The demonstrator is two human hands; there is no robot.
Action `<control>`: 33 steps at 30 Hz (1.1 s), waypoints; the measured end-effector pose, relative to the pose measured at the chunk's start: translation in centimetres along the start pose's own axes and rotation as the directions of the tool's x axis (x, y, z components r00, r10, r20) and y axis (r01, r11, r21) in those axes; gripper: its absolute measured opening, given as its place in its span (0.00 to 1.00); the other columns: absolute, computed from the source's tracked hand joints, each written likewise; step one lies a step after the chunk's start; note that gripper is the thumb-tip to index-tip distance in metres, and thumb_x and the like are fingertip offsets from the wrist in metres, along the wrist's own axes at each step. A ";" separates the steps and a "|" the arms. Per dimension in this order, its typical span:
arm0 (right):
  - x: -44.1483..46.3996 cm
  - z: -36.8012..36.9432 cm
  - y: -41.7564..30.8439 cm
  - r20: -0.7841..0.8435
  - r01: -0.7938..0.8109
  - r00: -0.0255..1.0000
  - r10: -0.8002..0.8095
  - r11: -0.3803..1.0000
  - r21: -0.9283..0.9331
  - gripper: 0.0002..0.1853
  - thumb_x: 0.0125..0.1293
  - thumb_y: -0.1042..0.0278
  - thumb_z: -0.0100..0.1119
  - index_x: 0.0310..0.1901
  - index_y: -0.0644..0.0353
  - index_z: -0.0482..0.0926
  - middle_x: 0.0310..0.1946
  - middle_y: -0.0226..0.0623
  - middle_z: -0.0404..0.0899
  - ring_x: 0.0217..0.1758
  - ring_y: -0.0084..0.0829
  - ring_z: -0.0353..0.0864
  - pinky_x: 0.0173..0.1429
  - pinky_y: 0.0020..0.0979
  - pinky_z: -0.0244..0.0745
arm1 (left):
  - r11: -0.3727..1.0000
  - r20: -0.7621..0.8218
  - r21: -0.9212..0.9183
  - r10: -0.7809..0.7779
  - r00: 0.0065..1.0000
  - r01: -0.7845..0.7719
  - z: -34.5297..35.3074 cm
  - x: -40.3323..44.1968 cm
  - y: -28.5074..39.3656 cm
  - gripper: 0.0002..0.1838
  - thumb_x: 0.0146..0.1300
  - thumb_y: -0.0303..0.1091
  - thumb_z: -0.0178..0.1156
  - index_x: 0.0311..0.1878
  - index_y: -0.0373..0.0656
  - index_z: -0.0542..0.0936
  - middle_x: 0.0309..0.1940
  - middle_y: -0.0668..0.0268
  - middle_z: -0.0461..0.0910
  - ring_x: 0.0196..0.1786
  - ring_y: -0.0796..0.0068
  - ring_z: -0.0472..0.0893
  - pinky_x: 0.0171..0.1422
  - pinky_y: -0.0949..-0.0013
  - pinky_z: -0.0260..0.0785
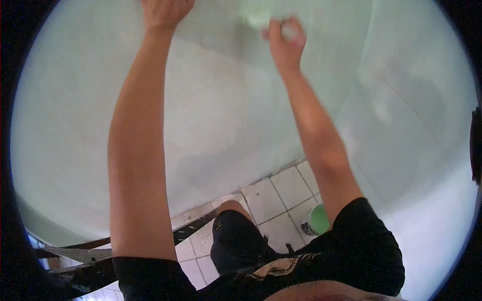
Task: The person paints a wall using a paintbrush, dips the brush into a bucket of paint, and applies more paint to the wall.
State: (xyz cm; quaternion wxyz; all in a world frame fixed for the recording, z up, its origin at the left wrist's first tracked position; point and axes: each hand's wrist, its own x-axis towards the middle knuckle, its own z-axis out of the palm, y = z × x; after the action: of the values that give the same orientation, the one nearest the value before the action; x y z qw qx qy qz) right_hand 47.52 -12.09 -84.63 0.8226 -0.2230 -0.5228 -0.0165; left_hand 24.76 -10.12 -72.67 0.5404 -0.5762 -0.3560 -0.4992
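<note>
Your right hand (287, 40) is up by the wall (226, 110), its fingers curled so that a rounded gap shows between thumb and fingers. It is blurred, so you cannot tell whether it pinches anything or whether the fingertips touch the wall. Just beside it, to the upper left, a bright pale-green patch (256, 17) shows, too smeared to tell whether it lies on the wall or is something in your grip.

Your left hand (168, 9) is cut off by the top edge of the view. Its back and some knuckles show, with the fingers bent; you cannot tell what, if anything, they close on.

The wall fills most of the space before you, pale with a greenish tint, and a whiter side wall (411, 165) meets it at a corner on your right. Shadows fall across both. Below, the wall's foot meets the tiled floor (263, 200), where a bucket (317, 219), green inside, stands under your right arm, partly hidden by it. Your knee (234, 206) shows between your arms. At lower left, dark bars (83, 273) cross beside your left sleeve (150, 276).
</note>
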 end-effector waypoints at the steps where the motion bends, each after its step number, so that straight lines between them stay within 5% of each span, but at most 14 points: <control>1: -5.3 -2.5 0.7 0.074 -0.008 0.997 0.017 0.992 -0.122 0.10 0.62 0.68 0.63 0.32 0.61 0.71 0.25 0.32 0.79 0.28 0.23 0.81 0.31 0.25 0.75 | 1.000 0.010 0.024 -0.012 1.000 0.012 -0.1 0.1 0.1 0.19 0.65 0.37 0.51 0.58 0.42 0.74 0.62 0.62 0.70 0.66 0.60 0.65 0.73 0.39 0.44; 2: -12.1 -4.6 6.5 -0.041 0.140 0.988 -0.151 0.970 -0.200 0.09 0.62 0.69 0.63 0.28 0.58 0.72 0.23 0.29 0.78 0.26 0.20 0.79 0.31 0.24 0.74 | 1.000 0.023 0.007 0.000 1.000 0.000 0.0 0.1 0.0 0.19 0.65 0.37 0.51 0.58 0.42 0.74 0.62 0.62 0.70 0.66 0.60 0.65 0.73 0.39 0.44; 3: -17.9 -7.7 5.3 0.018 -0.237 0.968 0.251 0.933 -0.270 0.08 0.61 0.70 0.61 0.30 0.64 0.74 0.21 0.34 0.76 0.27 0.21 0.76 0.34 0.27 0.72 | 0.999 0.016 0.051 -0.008 1.000 0.007 0.3 0.0 -0.1 0.19 0.66 0.38 0.51 0.58 0.42 0.73 0.62 0.63 0.70 0.66 0.60 0.65 0.74 0.41 0.44; 4: -22.7 -10.5 5.0 0.090 -0.248 0.945 0.315 0.867 -0.431 0.06 0.61 0.75 0.60 0.30 0.65 0.73 0.23 0.35 0.76 0.27 0.22 0.75 0.35 0.27 0.73 | 0.995 0.008 0.096 -0.012 1.000 0.011 0.4 0.3 0.2 0.19 0.66 0.38 0.50 0.59 0.43 0.73 0.63 0.63 0.70 0.66 0.60 0.66 0.74 0.42 0.44; 9: -34.7 -21.1 0.6 -0.170 -0.812 0.572 0.803 0.584 0.027 0.08 0.66 0.74 0.56 0.40 0.60 0.65 0.29 0.36 0.77 0.28 0.26 0.80 0.28 0.25 0.78 | 0.991 0.066 0.132 -0.016 0.998 0.007 1.2 0.3 -0.1 0.22 0.68 0.42 0.51 0.62 0.47 0.72 0.65 0.65 0.68 0.68 0.61 0.63 0.75 0.44 0.41; 18: -31.9 -38.1 -7.6 -0.402 -0.895 0.446 0.799 0.385 -0.226 0.16 0.61 0.67 0.65 0.45 0.59 0.70 0.24 0.34 0.78 0.25 0.23 0.79 0.29 0.24 0.77 | 0.969 0.017 -0.212 -0.129 0.991 0.130 2.6 1.8 -1.5 0.20 0.72 0.37 0.46 0.60 0.33 0.64 0.56 0.51 0.66 0.58 0.56 0.66 0.64 0.51 0.58; 21: -30.0 -42.0 -8.5 -0.398 -0.911 0.364 0.842 0.232 -0.342 0.15 0.58 0.65 0.68 0.41 0.60 0.73 0.25 0.33 0.79 0.24 0.21 0.78 0.28 0.24 0.76 | 0.752 -0.298 0.370 -0.460 0.837 0.545 14.8 1.8 -5.4 0.22 0.72 0.39 0.46 0.62 0.34 0.63 0.57 0.51 0.64 0.59 0.53 0.66 0.64 0.51 0.59; 22: -29.8 -43.7 -8.2 -0.349 -0.896 0.363 0.864 0.221 -0.385 0.15 0.57 0.64 0.69 0.39 0.60 0.74 0.26 0.33 0.80 0.24 0.22 0.78 0.28 0.25 0.76 | 0.761 -0.266 0.366 -0.467 0.844 0.536 17.2 0.3 -5.2 0.22 0.72 0.39 0.46 0.62 0.34 0.63 0.57 0.51 0.64 0.59 0.53 0.66 0.64 0.51 0.59; 25: -28.4 -46.5 -9.7 -0.285 -0.867 0.275 0.918 0.108 -0.487 0.14 0.55 0.64 0.70 0.36 0.60 0.76 0.26 0.33 0.81 0.25 0.23 0.79 0.28 0.26 0.78 | 0.856 -0.401 -0.077 -0.496 0.770 0.512 13.7 -5.8 1.5 0.20 0.68 0.40 0.52 0.59 0.42 0.66 0.54 0.55 0.68 0.58 0.57 0.68 0.63 0.50 0.60; 26: -28.1 -47.0 -9.9 -0.241 -0.838 0.211 0.947 0.049 -0.543 0.14 0.54 0.64 0.71 0.35 0.61 0.77 0.26 0.33 0.81 0.26 0.24 0.80 0.29 0.26 0.79 | 0.918 -0.306 -0.239 -0.382 0.872 0.318 8.8 -8.6 6.7 0.17 0.65 0.39 0.53 0.54 0.42 0.71 0.51 0.58 0.72 0.54 0.59 0.71 0.61 0.52 0.62; 28: -29.1 -48.9 -9.4 -0.262 -0.817 0.180 0.948 -0.005 -0.577 0.13 0.53 0.64 0.71 0.34 0.60 0.78 0.26 0.34 0.81 0.26 0.25 0.81 0.30 0.27 0.80 | 0.706 -0.031 -0.690 -0.248 0.968 0.159 -1.0 -16.4 17.7 0.12 0.60 0.35 0.55 0.45 0.44 0.80 0.44 0.65 0.80 0.48 0.65 0.78 0.58 0.56 0.67; 29: -29.8 -49.5 -9.3 -0.256 -0.792 0.168 0.952 -0.024 -0.610 0.12 0.53 0.64 0.71 0.33 0.60 0.80 0.26 0.35 0.81 0.27 0.26 0.81 0.31 0.28 0.80 | 0.831 -0.050 -0.544 0.106 0.993 -0.116 -0.8 -22.3 20.4 0.11 0.61 0.36 0.57 0.42 0.39 0.78 0.39 0.60 0.80 0.43 0.63 0.79 0.51 0.66 0.69; 30: -30.5 -49.9 -9.1 -0.260 -0.791 0.163 0.952 -0.031 -0.611 0.12 0.53 0.64 0.71 0.33 0.60 0.80 0.26 0.35 0.81 0.27 0.26 0.81 0.31 0.28 0.80 | 0.404 0.337 -0.849 -0.085 0.938 0.342 -4.9 -26.9 27.2 0.11 0.60 0.37 0.60 0.41 0.40 0.78 0.38 0.61 0.81 0.42 0.64 0.79 0.52 0.65 0.69; 33: -33.9 -50.8 -7.8 -0.279 -0.754 0.119 0.953 -0.096 -0.650 0.10 0.54 0.64 0.70 0.34 0.59 0.81 0.26 0.31 0.80 0.27 0.22 0.80 0.31 0.25 0.80 | 0.169 0.848 -0.522 0.209 0.487 0.836 -15.9 -37.1 39.1 0.10 0.60 0.30 0.58 0.45 0.41 0.78 0.44 0.60 0.80 0.43 0.61 0.79 0.50 0.63 0.71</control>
State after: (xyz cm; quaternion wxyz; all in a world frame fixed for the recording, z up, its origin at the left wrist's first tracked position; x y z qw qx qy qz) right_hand 73.52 -45.57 -129.29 0.3993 -0.7812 -0.3083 0.3676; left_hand 49.62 -27.24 -120.03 -0.2860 -0.8116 -0.3081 -0.4055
